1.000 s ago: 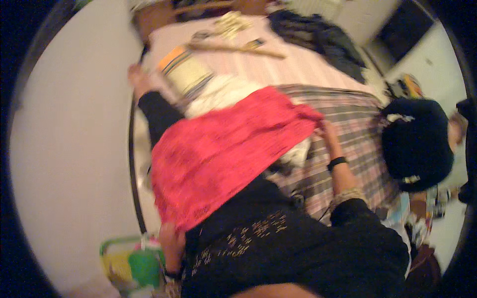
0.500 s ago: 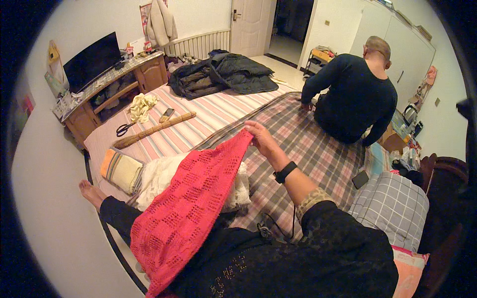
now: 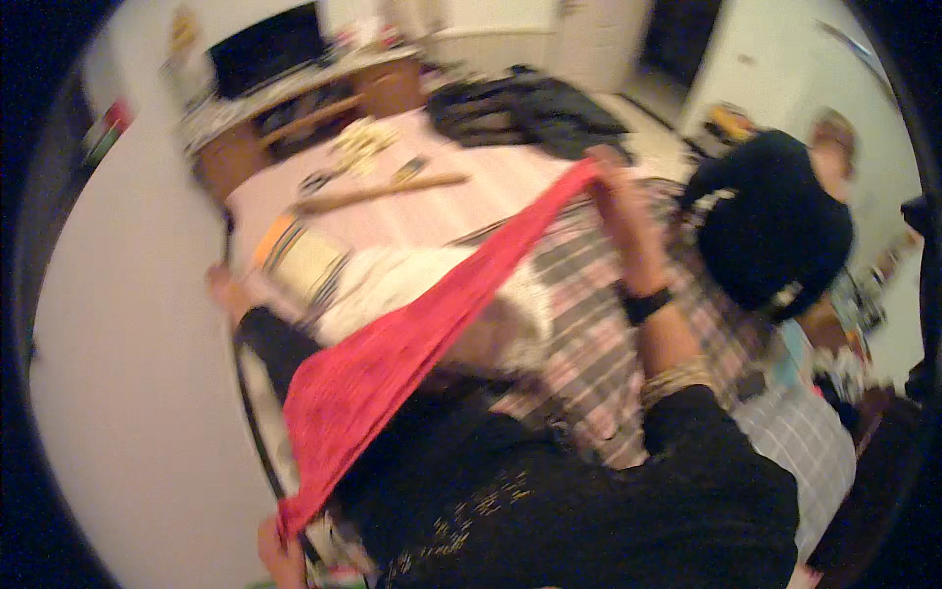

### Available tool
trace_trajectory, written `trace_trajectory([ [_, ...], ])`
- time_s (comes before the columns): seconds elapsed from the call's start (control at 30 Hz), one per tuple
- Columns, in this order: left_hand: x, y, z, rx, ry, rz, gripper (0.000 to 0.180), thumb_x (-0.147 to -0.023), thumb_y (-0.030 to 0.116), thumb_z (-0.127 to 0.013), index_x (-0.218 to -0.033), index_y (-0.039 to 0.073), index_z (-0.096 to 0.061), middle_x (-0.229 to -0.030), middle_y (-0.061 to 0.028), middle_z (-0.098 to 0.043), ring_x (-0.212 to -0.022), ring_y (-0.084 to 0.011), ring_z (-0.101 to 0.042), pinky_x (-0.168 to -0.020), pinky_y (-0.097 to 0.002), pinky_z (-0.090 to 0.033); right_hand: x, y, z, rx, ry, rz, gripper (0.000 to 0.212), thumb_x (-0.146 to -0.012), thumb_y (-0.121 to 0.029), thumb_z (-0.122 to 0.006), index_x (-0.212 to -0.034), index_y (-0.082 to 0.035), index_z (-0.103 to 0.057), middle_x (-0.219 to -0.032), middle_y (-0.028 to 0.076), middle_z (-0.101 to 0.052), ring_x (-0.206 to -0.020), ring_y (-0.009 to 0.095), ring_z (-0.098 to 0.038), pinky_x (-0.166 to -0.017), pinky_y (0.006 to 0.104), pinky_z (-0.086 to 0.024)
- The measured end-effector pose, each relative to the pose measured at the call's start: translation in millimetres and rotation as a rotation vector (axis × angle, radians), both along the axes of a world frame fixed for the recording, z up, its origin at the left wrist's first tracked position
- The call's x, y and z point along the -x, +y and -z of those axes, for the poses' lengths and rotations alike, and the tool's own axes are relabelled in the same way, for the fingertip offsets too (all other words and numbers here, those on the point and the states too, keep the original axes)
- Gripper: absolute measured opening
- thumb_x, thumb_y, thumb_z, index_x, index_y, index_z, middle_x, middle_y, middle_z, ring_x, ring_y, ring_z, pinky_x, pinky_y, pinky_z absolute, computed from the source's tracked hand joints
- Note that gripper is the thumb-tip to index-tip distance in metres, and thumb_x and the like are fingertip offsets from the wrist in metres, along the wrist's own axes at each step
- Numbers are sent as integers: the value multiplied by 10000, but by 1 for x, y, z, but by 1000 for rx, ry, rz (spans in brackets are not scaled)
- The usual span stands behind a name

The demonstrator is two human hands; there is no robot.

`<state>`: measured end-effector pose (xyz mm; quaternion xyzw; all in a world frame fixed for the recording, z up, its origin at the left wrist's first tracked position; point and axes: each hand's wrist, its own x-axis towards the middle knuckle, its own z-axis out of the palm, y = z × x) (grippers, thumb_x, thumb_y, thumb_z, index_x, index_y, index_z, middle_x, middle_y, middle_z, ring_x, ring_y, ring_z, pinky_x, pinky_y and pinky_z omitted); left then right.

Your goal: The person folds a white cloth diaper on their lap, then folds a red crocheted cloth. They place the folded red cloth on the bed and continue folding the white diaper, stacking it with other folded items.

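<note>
**Inspector A:** Right hand (image 3: 613, 182) is raised over the bed, fingers pinched on the far corner of the red knitted cloth (image 3: 412, 344). A dark band sits on that wrist.

**Inspector B:** And the left hand (image 3: 280, 550)?

**Inspector A:** At the near left, low in the view, closed on the opposite end of the same cloth. Only part of the hand shows; the picture is blurred there.

**Inspector B:** Position of the cloth?

**Inspector A:** Stretched taut between both hands, running from near left up to far right, above the person's dark clothing and a white bundle (image 3: 412, 285) on the bed.

**Inspector B:** Surroundings?

**Inspector A:** A plaid blanket (image 3: 589, 324) covers the bed's right part; a pink striped sheet (image 3: 392, 211) shows further back. On the sheet lies a long wooden stick (image 3: 378, 191); a dark heap of clothes (image 3: 520, 108) sits at the far end. Another person in a dark top (image 3: 775, 221) is at the right of the bed. A bench with a dark screen (image 3: 265, 49) stands at the far left, by the wall.
</note>
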<state>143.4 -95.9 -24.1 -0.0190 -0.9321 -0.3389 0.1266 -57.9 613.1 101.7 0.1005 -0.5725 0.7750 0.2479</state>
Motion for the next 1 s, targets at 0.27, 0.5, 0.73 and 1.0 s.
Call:
trace_trajectory([
  [0.27,7,-85,-88,-342,423,-483,231,-907,81,-493,-1063,11,-650,-858,-21,-635,-713,-110,-558,-625,-253,-452,64,16,-44,-41,-108,-63,399,-971,-196,-570,-1339,-59,-500,-1193,122,-633,-998,253,-649,-878,415,-545],
  [0.5,27,-115,-127,-429,438,-406,339,-905,76,-473,-1190,2,-642,-999,-47,-654,-848,-121,-589,-748,-255,-481,113,1,-46,-120,-259,-128,437,-977,-114,-556,-1380,-2,-431,-1226,121,-595,-1083,202,-606,-949,331,-501],
  [0.73,40,-138,-122,-386,258,-493,275,-925,109,-503,-1136,12,-650,-781,14,-596,-618,-61,-488,-531,-231,-392,148,-31,-10,-102,-261,-135,355,-965,-131,-573,-1300,-23,-531,-1234,128,-614,-1050,282,-645,-911,467,-541],
  [1.0,93,-155,-144,-413,575,-322,255,-954,102,-482,-1122,-2,-642,-934,-51,-658,-781,-104,-617,-717,-254,-514,181,-60,-41,-336,105,-92,397,-1014,-214,-467,-1347,2,-472,-1261,154,-596,-1105,255,-622,-933,393,-538],
])
